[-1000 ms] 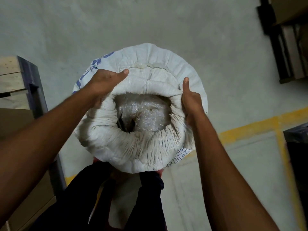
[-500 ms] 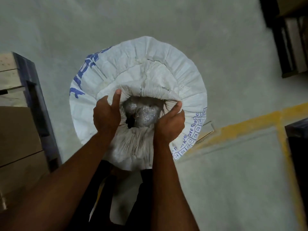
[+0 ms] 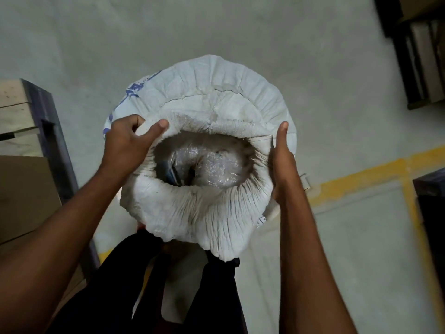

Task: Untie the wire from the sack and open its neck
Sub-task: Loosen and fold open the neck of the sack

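A white woven sack (image 3: pixel 216 92) with blue print stands upright on the floor right in front of me. Its pleated neck (image 3: pixel 207 213) is spread into a wide ring. Inside the opening lies a clear plastic inner bag (image 3: pixel 212 165), crumpled, with something dark beside it. My left hand (image 3: pixel 127 143) grips the rolled rim on the left, thumb over the top edge. My right hand (image 3: pixel 281 162) presses against the rim on the right, thumb pointing up, fingers hidden behind the fabric. No wire shows anywhere.
A wooden pallet with a dark frame (image 3: pixel 36 131) stands close on the left. Yellow floor lines (image 3: pixel 361 179) run to the right. A dark rack (image 3: pixel 419 51) fills the upper right corner and a dark object (image 3: pixel 431 201) sits at the right edge. My dark trouser legs (image 3: pixel 168 285) are below the sack.
Both hands moved apart from the middle of the neck to its left and right sides. The neck widened from a narrow gap into a broad round opening.
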